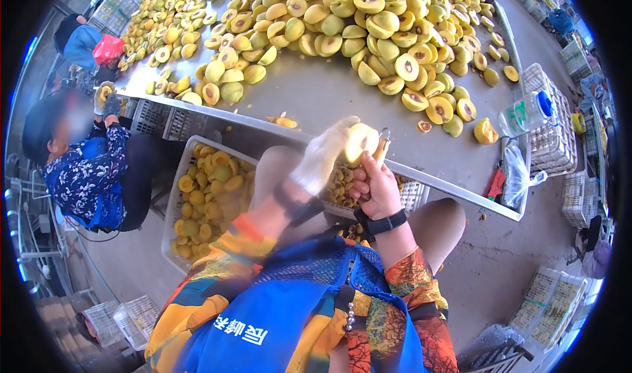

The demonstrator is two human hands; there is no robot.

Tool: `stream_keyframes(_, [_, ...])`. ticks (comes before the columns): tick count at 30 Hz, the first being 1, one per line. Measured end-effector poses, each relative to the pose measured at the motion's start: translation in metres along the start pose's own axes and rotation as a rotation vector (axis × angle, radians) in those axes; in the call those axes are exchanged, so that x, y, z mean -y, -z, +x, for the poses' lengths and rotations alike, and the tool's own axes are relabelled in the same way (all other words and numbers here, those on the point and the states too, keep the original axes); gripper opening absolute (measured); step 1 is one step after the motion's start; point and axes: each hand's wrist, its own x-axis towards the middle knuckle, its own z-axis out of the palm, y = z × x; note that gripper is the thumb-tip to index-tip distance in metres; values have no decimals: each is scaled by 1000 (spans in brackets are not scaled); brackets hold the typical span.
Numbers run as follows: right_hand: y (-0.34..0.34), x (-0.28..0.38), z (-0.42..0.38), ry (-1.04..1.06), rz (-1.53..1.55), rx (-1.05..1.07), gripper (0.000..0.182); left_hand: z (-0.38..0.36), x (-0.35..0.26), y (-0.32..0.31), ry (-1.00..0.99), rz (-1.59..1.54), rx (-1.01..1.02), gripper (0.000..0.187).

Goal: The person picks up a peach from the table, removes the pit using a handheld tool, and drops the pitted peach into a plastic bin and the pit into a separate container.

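Centrally, gloved left hand (324, 154) gripping fruit (361, 141), right hand (376, 187) gripping tool (382, 143)

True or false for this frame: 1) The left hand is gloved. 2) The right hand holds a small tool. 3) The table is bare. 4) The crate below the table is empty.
1) True: the left hand wears a white glove and holds a fruit.
2) True: the bare right hand grips a small tool.
3) False: the table carries halved yellow fruit.
4) False: the crate holds yellow pieces.
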Motion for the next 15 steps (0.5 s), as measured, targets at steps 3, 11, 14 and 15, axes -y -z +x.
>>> stream_keyframes(3, [-6,-8,0,6,-89,-31,18,4,4,-3,55,-142,-77,41])
stream_keyframes(11, [-11,-8,-19,505,-1255,-351,33,10,17,13,86,-139,-253,39])
stream_keyframes(14, [-7,-11,-20,500,-1336,-322,31,3,9,2,12,-60,-218,36])
stream_keyframes(15, [-5,-12,-20,499,-1360,-306,30,3,8,-2,-38,1,-209,34])
